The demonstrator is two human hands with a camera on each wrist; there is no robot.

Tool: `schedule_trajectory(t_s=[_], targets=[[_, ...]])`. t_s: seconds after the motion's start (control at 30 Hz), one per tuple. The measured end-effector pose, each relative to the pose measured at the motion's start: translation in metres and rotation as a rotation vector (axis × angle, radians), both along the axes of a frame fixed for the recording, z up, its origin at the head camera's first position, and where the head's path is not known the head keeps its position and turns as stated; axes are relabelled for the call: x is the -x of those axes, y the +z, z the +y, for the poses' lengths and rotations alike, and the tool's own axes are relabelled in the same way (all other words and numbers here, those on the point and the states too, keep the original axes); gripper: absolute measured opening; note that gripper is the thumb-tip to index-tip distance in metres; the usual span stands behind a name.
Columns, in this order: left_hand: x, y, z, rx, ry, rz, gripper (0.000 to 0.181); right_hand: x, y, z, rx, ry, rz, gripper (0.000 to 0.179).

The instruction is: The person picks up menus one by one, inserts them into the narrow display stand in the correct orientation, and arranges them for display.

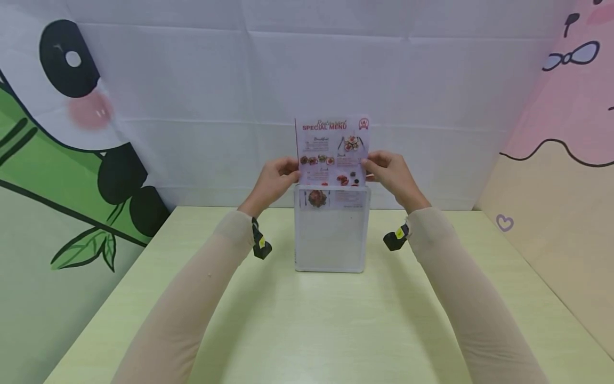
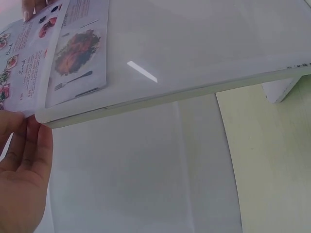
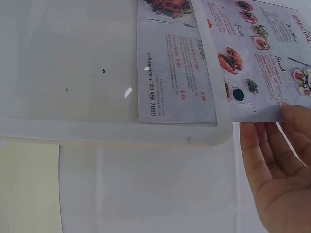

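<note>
A printed restaurant menu sheet (image 1: pixel 331 146) stands upright, its lower end inside a white-rimmed clear display stand (image 1: pixel 331 240). Through the stand's front panel the bottom strip of the menu shows, with a dish picture and small print. My left hand (image 1: pixel 272 184) pinches the menu's left edge just above the stand's top rim. At the opposite edge my right hand (image 1: pixel 394 175) pinches the sheet between thumb and fingers. In the right wrist view, the right fingers (image 3: pixel 265 150) lie behind the sheet and the thumb in front.
The stand rests on a pale wooden table (image 1: pixel 316 325) near its back edge. A white cloth wall (image 1: pixel 216 96) hangs behind, with cartoon-printed panels on the left and right. In the left wrist view a white foot (image 2: pixel 282 90) of the stand shows.
</note>
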State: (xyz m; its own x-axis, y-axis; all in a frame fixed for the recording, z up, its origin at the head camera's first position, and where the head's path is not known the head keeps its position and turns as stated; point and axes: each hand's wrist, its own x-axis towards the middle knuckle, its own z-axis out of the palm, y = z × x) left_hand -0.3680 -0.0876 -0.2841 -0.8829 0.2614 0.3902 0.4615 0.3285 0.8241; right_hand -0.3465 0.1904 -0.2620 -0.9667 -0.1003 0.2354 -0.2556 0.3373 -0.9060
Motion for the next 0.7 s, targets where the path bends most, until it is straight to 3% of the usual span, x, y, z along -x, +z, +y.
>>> schedule_trajectory(t_s=[0.7], targets=[[0.0005, -0.0076, -0.0023, 0.031, -0.009, -0.030, 0.021, -0.0002, -0.0060, 0.0013, 0.009, -0.012, -0.029, 0.028]])
